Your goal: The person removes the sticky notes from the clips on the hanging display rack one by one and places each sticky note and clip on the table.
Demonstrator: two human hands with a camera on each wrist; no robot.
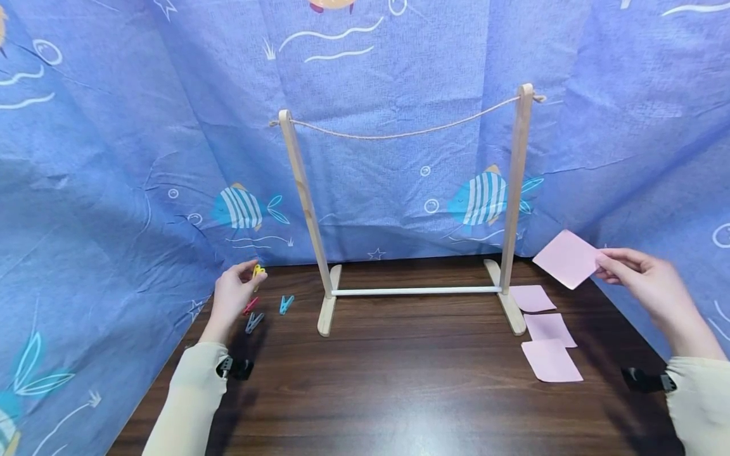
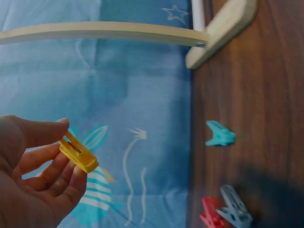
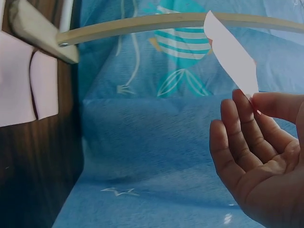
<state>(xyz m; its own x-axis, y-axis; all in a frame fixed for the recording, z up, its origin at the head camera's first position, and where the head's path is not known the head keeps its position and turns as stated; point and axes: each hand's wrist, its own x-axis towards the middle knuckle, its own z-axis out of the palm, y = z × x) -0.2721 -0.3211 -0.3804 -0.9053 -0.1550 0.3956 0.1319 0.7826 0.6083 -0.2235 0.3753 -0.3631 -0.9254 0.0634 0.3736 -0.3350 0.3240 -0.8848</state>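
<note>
Between thumb and fingers, my left hand (image 1: 235,292) pinches a yellow clothespin (image 2: 79,153) above the table's left side. Below that hand lie a red clothespin (image 1: 250,306), a grey clothespin (image 1: 254,323) and a turquoise clothespin (image 1: 286,304). On the right, my right hand (image 1: 647,278) pinches a pink paper square (image 1: 567,258) by one corner, raised off the table. In the right wrist view the paper (image 3: 232,57) appears nearly edge-on. Three more pink paper squares (image 1: 552,361) lie on the table beneath, two of them overlapping.
A wooden frame (image 1: 308,202) stands at the table's back, with a sagging string (image 1: 393,136) tied between its posts and a white bar (image 1: 416,291) low down. Behind it hangs a blue fish-print cloth (image 1: 365,190). The dark wooden table (image 1: 399,380) reaches toward me.
</note>
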